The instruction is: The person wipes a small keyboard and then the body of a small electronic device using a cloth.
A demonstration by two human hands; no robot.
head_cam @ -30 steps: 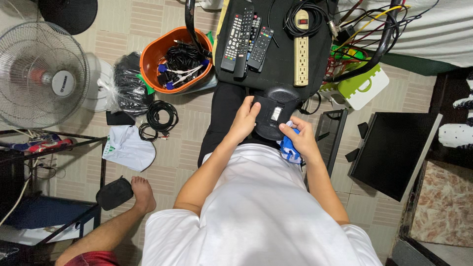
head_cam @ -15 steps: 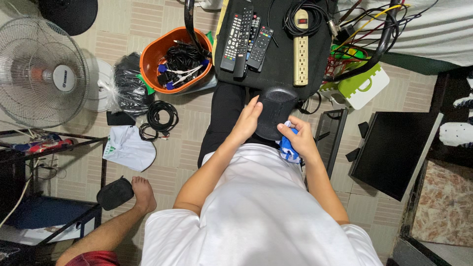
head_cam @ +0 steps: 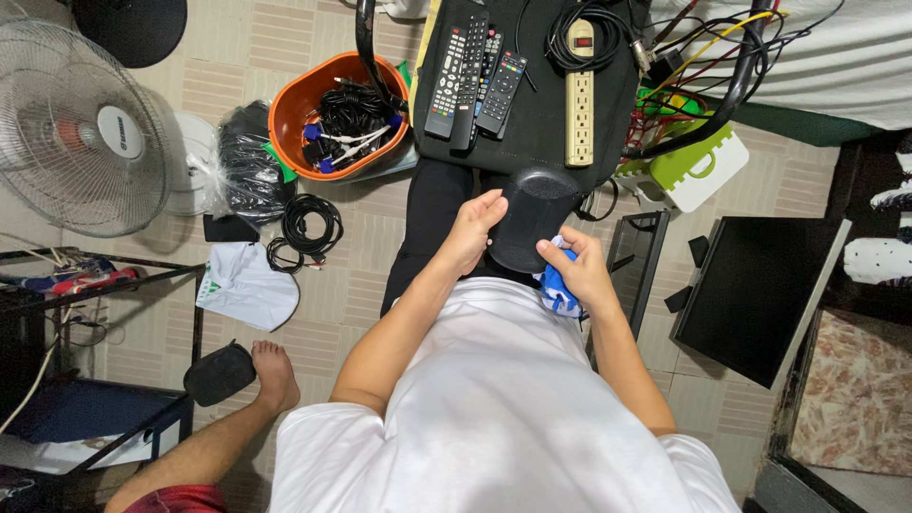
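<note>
Beside left hand, orange bucket — tangled black cables inside

Right of our right grip, well apart, we see a flat dark monitor screen lying tilted on the floor, rectangular, black, unlit. Far left of our left grip, a white plastic bag with a small green mark lies on the floor, and a round white label sits at the fan's centre.
</note>
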